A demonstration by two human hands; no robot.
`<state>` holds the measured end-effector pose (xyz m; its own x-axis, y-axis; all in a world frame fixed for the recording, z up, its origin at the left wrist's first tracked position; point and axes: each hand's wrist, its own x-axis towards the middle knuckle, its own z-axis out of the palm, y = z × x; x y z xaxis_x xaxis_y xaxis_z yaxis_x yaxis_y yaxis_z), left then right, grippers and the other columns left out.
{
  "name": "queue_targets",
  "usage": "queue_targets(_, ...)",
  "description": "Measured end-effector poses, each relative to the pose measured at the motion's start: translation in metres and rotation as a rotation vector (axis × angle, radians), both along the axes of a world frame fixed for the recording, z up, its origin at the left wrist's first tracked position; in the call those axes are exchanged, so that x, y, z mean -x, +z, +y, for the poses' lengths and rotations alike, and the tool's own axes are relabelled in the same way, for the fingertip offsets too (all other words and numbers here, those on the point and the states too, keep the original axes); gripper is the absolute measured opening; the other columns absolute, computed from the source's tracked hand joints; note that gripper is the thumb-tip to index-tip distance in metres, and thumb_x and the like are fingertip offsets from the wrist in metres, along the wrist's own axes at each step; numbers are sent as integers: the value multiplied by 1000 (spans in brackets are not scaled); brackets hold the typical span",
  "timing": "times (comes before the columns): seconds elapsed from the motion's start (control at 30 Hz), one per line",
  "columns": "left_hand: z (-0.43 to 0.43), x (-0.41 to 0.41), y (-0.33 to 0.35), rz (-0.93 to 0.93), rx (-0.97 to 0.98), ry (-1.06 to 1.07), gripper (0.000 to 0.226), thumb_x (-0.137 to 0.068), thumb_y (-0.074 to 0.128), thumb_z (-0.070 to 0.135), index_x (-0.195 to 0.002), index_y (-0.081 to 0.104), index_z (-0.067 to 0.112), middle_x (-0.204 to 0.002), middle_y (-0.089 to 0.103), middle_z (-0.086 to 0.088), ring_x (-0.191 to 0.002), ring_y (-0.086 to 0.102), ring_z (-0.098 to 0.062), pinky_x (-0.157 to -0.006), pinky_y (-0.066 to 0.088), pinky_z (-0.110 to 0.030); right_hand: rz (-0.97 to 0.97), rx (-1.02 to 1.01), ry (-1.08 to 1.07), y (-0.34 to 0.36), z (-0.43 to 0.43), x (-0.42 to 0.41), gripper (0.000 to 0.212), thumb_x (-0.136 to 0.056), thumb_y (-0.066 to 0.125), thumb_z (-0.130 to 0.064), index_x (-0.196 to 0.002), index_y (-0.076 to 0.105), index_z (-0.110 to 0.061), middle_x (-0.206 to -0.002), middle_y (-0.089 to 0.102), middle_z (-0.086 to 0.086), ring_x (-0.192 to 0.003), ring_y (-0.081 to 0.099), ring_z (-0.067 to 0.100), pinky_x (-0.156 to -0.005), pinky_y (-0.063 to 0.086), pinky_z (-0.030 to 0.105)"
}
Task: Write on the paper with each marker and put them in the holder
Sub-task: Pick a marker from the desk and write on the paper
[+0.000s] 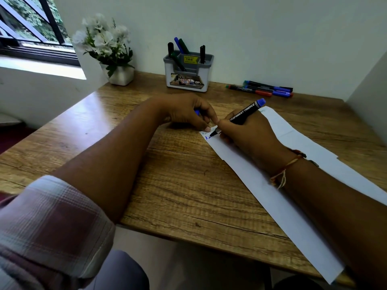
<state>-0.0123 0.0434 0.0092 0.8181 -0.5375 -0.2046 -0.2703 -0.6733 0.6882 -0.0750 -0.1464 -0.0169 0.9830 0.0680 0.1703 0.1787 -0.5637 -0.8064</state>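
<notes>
My right hand [249, 137] grips a black permanent marker [244, 114] with a blue end, its tip touching the near-left corner of the white paper [272, 197], where blue letters show. My left hand [188, 113] curls around a blue marker cap [196, 112] while a fingertip presses the paper's corner. A grey and white holder [188, 74] stands at the back of the wooden desk [178, 185] with several markers in it. Several more markers [261, 90] lie on the desk to the holder's right.
A white pot of white flowers [109, 51] stands at the desk's back left, beside a window sill. Walls close in behind the desk and on its right. The paper overhangs the desk's front edge at the right.
</notes>
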Motion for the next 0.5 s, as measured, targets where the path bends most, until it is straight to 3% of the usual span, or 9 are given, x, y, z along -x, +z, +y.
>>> queue_targets(0.2,1,0,0,-3,10,6,31,-78,77,17,-106,70,29,-111,66,0,-93,59,-3,-82,46,-19,-2,17,-13,0,1,1,20,-87,67,-28,-80,73,-10,-74,73,3,-76,70,17,-79,58,43)
queue_targets(0.5,0,-1,0,-6,5,3,30,-79,77,16,-104,70,31,-110,66,1,-93,59,-4,-85,47,-22,-2,34,-13,0,0,0,18,-86,67,-27,-80,73,-12,-74,73,2,-76,69,15,-78,58,43)
